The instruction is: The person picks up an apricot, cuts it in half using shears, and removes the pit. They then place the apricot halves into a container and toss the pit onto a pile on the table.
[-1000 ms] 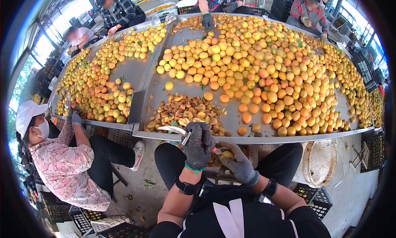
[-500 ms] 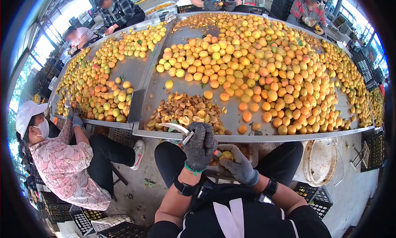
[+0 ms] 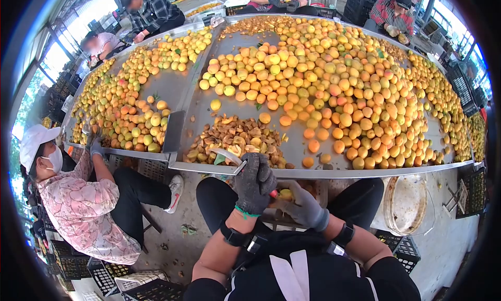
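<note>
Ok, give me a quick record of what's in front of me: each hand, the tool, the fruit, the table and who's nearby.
left hand: gloved, fingers closed round a knife, curved blade pointing up and left at the table edge
right hand: gloved, holding an apricot just below the table edge
table: metal, heaped with loose fruit
near edge: pile of pits and scraps
floor, right: bucket
nearby: seated person in a white cap at left; others at the far side
</note>
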